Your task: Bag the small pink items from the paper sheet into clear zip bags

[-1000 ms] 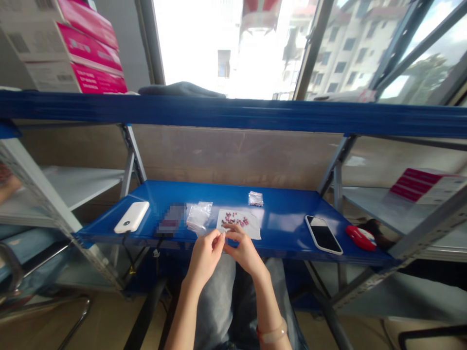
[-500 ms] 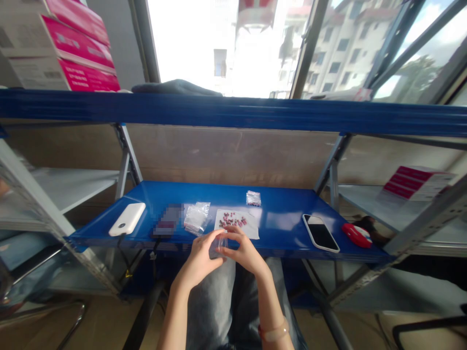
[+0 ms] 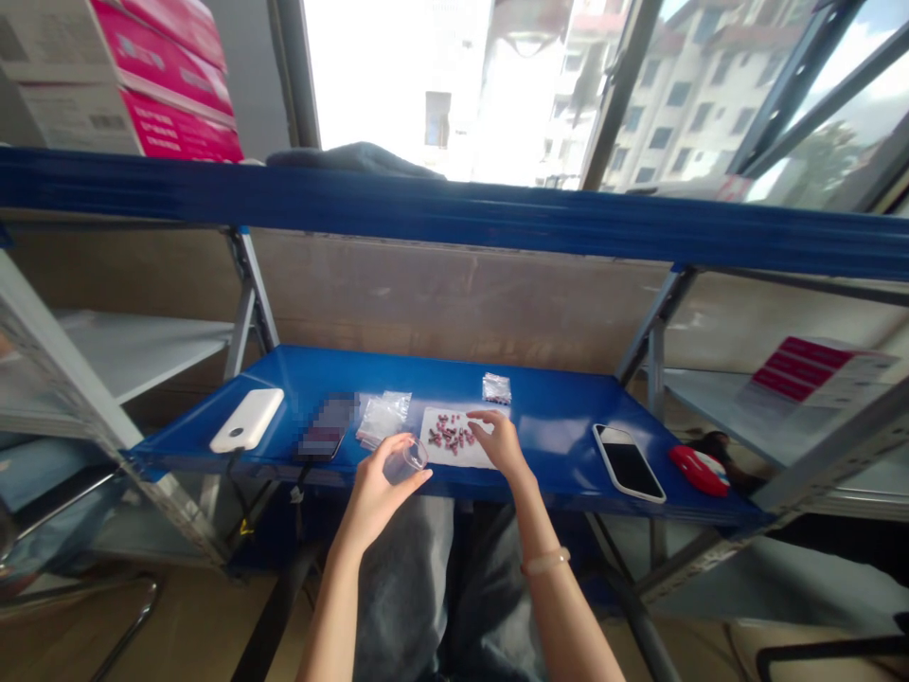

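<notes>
My left hand (image 3: 380, 488) is closed around a small clear plastic bag (image 3: 408, 458). The bag's mouth is spread into a round opening that faces right. My right hand (image 3: 497, 440) is over the right part of a white paper sheet (image 3: 477, 458), with a gap between thumb and fingers and nothing visible in them. Small dark red and pink pieces (image 3: 449, 433) lie scattered on the sheet, just left of my right fingertips; they are too small to name. Behind my left hand lies a pile of clear plastic bags (image 3: 385, 417).
Small filled bags (image 3: 496, 388) lie at the back of the blue table (image 3: 554, 388). A white power bank (image 3: 247, 420) and a dark blurred-out object (image 3: 327, 428) are to the left. On the right lie a phone (image 3: 629, 462) and a red item (image 3: 700, 471). A blue shelf beam (image 3: 454, 204) crosses above.
My hands were together at the bag's mouth. My right hand has let go and moved right and up over the sheet, while my left keeps the bag and has shifted slightly left.
</notes>
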{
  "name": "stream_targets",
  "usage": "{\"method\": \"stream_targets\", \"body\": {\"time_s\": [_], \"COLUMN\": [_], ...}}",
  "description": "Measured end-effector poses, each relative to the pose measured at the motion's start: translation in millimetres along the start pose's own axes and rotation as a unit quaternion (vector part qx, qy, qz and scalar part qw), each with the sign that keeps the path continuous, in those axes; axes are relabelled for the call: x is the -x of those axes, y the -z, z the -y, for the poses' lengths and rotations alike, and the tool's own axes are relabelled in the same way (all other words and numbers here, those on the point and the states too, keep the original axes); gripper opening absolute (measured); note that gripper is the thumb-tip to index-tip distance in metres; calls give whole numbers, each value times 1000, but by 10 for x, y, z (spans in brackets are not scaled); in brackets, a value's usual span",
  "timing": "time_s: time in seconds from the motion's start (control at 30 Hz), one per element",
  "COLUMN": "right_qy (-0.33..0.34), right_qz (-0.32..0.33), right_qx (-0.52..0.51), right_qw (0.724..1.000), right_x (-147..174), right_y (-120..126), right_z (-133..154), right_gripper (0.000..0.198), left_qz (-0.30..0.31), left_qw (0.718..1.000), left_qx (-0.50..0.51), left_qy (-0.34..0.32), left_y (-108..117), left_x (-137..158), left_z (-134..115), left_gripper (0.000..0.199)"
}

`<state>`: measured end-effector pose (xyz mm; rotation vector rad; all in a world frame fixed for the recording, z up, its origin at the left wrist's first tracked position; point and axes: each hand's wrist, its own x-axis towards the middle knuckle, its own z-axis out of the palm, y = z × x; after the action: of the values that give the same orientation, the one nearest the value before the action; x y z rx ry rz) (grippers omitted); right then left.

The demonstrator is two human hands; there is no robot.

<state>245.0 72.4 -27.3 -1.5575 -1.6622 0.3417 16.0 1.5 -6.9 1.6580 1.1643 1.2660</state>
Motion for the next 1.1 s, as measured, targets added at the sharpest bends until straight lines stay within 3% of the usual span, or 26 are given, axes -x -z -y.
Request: {"method": "stream_targets", "body": {"time_s": [0.23, 0.47, 0.73, 0.93, 1.1], "right_qy": [-4, -2, 19, 47, 122], "right_qz": [101, 148, 134, 96, 122], "right_qx": [69, 109, 112, 93, 1], "right_qw": [992, 983, 985, 990, 985], "right_x": [-621, -709, -674, -680, -570], "right_y": [-142, -192, -172, 6, 316], "right_z": [-233, -314, -292, -85, 437], "right_gripper": [16, 16, 11, 10, 14], "left_qz": [-14, 13, 16, 13, 24], "left_qw": [985, 959, 964, 968, 970], "left_qx": [148, 250, 240, 232, 218], "left_qy": [85, 136, 111, 98, 102], "left_y": [-16, -47, -72, -71, -102], "left_x": [-80, -72, -74, -81, -77], "left_z": [139, 202, 249, 266, 225], "left_gripper": [40, 60, 53, 48, 45]}}
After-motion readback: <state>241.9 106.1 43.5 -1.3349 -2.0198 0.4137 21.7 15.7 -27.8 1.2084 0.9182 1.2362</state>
